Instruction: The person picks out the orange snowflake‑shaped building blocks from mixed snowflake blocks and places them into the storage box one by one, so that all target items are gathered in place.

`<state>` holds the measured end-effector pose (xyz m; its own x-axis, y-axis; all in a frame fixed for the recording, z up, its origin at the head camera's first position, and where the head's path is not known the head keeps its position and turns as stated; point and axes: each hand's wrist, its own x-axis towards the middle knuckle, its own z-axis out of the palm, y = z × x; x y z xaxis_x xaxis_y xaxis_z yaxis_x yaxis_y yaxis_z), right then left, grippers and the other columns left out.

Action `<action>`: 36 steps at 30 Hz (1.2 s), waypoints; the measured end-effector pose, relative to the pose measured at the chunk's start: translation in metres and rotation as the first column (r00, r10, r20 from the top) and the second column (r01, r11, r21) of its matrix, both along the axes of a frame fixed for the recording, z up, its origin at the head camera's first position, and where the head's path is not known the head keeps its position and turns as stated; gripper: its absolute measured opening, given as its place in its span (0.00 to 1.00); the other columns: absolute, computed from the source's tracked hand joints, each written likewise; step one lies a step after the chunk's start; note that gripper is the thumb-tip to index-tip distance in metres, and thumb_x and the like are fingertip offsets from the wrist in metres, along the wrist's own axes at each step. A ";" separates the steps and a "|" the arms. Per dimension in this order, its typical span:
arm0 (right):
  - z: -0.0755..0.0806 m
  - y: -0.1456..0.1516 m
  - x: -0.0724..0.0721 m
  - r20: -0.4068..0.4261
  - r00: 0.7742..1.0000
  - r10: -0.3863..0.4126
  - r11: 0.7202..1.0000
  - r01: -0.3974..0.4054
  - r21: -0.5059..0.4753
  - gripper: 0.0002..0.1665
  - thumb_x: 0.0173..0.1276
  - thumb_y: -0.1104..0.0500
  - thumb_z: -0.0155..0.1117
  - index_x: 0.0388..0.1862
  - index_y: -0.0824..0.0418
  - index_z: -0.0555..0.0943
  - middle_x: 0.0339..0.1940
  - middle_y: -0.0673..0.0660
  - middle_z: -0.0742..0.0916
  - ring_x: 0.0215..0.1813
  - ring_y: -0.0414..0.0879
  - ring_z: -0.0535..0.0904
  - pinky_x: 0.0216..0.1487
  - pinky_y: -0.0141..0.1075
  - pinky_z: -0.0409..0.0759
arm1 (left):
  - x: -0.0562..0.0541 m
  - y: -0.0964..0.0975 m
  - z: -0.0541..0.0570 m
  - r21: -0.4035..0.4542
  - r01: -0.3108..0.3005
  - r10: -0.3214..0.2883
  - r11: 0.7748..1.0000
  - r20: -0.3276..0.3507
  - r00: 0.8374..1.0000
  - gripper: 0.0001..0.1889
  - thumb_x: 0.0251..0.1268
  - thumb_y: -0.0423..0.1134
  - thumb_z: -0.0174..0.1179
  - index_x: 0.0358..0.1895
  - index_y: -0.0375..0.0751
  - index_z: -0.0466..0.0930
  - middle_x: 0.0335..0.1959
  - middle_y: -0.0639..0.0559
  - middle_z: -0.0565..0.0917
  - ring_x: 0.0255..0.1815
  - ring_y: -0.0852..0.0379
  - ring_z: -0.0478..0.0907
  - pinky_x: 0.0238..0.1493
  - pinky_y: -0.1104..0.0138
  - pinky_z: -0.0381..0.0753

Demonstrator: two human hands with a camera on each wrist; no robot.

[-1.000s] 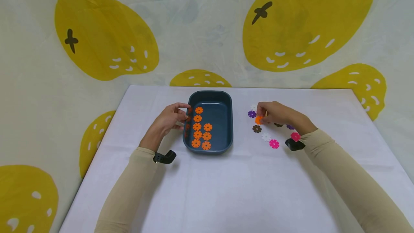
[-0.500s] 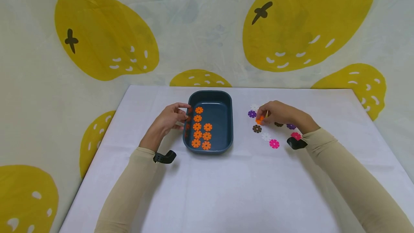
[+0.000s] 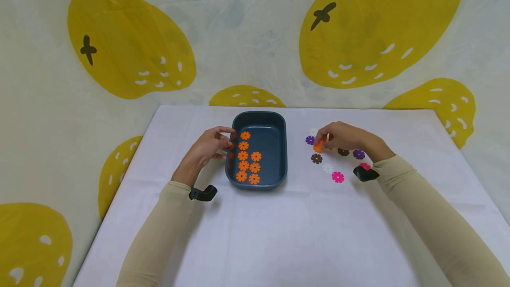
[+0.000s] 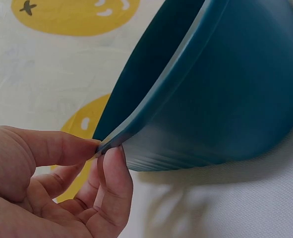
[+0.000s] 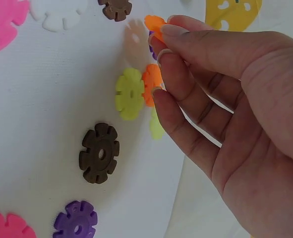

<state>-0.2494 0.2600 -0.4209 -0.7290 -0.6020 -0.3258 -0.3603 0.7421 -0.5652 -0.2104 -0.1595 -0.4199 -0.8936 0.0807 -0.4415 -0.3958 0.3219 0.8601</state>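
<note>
My left hand (image 3: 208,146) pinches the left rim of a dark blue rectangular tray (image 3: 272,158) between thumb and fingers; the left wrist view shows the tray's rim (image 4: 158,94) from outside. Inside the tray, flat orange snowflake discs (image 3: 243,156) with notched edges lie in two columns. To the right of the tray, my right hand (image 3: 343,137) pinches one orange snowflake disc (image 5: 154,24) between thumb and index finger, just over the table. Under its fingers lie another orange disc (image 5: 151,85) and yellow-green discs (image 5: 130,94), partly hidden by the fingertips.
Around my right hand lie brown discs (image 3: 316,158), purple discs (image 3: 310,140), white discs (image 3: 328,168) and pink discs (image 3: 338,177) on the white tablecloth (image 3: 255,238). A pale cloth printed with yellow fruit hangs behind the table's back edge.
My right hand has lifted slightly with the orange snowflake disc, uncovering more of the brown and purple discs beneath the wrist. The left hand and tray have stayed in place.
</note>
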 end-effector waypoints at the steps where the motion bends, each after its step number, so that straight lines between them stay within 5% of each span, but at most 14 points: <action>1: 0.000 0.000 -0.001 -0.003 1.000 0.003 1.000 -0.003 -0.004 0.14 0.70 0.67 0.64 0.49 0.53 0.87 0.44 0.52 0.87 0.42 0.50 0.79 0.42 0.39 0.82 | 0.000 0.000 0.000 -0.002 -0.001 0.001 1.000 0.001 1.000 0.22 0.72 0.28 0.55 0.65 0.52 0.77 0.49 0.44 0.76 0.45 0.46 0.78 0.41 0.55 0.86; 23: 0.023 -0.013 -0.007 -0.017 0.999 0.034 0.998 -0.035 -0.054 0.14 0.71 0.66 0.63 0.52 0.53 0.86 0.46 0.51 0.88 0.46 0.50 0.80 0.49 0.40 0.82 | 0.001 0.000 0.002 0.009 0.006 -0.006 1.000 0.000 1.000 0.23 0.72 0.28 0.55 0.66 0.49 0.76 0.48 0.44 0.75 0.45 0.46 0.78 0.39 0.57 0.86; 36: 0.033 -0.026 -0.011 0.035 0.999 0.025 0.994 -0.021 -0.111 0.14 0.73 0.65 0.61 0.54 0.55 0.85 0.45 0.56 0.88 0.47 0.60 0.82 0.52 0.54 0.83 | 0.001 0.001 0.001 0.003 -0.004 0.004 1.000 0.001 1.000 0.22 0.73 0.28 0.55 0.66 0.50 0.76 0.48 0.44 0.75 0.45 0.46 0.78 0.35 0.60 0.86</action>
